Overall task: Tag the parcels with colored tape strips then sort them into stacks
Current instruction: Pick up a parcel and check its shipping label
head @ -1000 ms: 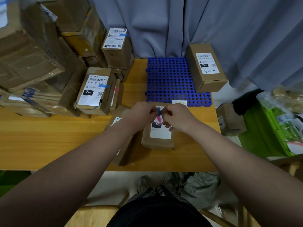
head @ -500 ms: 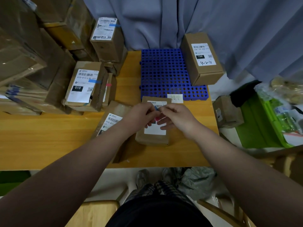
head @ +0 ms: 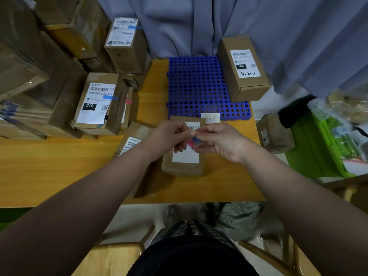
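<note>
Vs 1 s ago, not much has moved. L hand and R hand are still joined fingertip to fingertip at frame centre, above the small parcel. The black field on its label, readable a sec ago, is now hidden under the hands. The strips have come up a bit off the label and hang between the fingers. So probably still peeling/separating the strips; this parcel isn't tagged yet and sorting hasn't begun for it.

Grip: both hands are in a narrow pinch. R thumb + forefinger hold the blue tape strip. The pink tape strip sits just below-left of it, by the L fingers, which seem to hold it, though the exact contact is too small to tell.

The parcel lies flat on the wooden table, directly under the pinch, label up, not touched by the strips as far as I can see. Its far end is just beside the blue perforated tray at upper centre.

Ref: the 010 parcel at mid-left already carries a blue strip.
</note>
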A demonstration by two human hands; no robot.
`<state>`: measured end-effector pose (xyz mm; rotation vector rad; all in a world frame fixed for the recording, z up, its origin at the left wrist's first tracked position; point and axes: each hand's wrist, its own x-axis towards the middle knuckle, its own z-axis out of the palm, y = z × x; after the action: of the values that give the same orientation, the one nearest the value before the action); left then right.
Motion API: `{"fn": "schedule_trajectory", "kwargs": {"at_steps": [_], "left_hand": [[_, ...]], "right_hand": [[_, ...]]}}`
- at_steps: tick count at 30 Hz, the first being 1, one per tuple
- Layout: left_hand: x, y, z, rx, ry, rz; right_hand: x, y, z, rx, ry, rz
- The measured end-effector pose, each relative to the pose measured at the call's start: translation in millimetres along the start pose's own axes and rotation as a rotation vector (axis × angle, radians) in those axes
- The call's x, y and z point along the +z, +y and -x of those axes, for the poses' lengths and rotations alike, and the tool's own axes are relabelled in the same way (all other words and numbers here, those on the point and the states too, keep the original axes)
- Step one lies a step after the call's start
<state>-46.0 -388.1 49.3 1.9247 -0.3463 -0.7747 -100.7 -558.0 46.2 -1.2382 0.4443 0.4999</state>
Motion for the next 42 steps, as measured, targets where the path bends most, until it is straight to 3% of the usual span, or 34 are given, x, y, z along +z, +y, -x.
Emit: {"fn": "schedule_trajectory", "kwargs": {"at_steps": [7, 11, 16, 20, 22, 24, 27, 32, 35, 38, 40, 42], "left_hand": [[4.9, -10.8, -3.7, -0.067, 0.113, -0.039], [5.6, -20.9, -6.9, -0.135, 0.274, -0.055], [15.8, -29.7, -10.0, -0.179, 0.304, -0.048], [21.3, -37.3, -12.0, -0.256, 0.284, 0.050], [22.5, -40.3, -12.1, -0.284, 0.281, 0.094], [22.7, -39.7, -12.6, -0.313, 0.276, 0.153], [22.3, -33.3, -13.7, -0.332, 0.269, 0.201], [20.7, -25.1, -17.5, -0.321, 0.225, 0.157], [17.4, -22.3, -15.4, -0.275, 0.206, 0.181], [10.1, -24.0, -15.2, -0.200, 0.221, 0.070], [4.2, -33.3, -19.3, -0.060, 0.188, -0.333], [-0.4, -46.3, -22.7, 0.058, 0.042, -0.782]], "right_hand": [[1.9, 7.0, -7.4, -0.110, 0.149, 0.406], [-11.2, 28.5, -18.3, -0.178, 0.353, 0.441], [-45.5, 77.5, -34.8, -0.092, 0.702, 0.353], [-51.6, 100.5, -40.9, 0.000, 0.685, 0.463], [-43.3, 99.0, -39.4, -0.093, 0.755, 0.591], [-24.9, 84.2, -35.2, -0.342, 0.783, 0.779], [10.3, 58.5, -33.2, -0.744, 0.608, 1.091], [26.1, 54.8, -46.0, -0.888, 0.568, 1.260], [27.9, 48.0, -46.4, -0.850, 0.535, 1.222], [24.8, 46.0, -42.7, -0.671, 0.553, 0.918], [19.1, 44.8, -39.9, -0.548, 0.657, 0.568], [15.0, 42.9, -37.9, -0.378, 0.695, 0.144]]}}
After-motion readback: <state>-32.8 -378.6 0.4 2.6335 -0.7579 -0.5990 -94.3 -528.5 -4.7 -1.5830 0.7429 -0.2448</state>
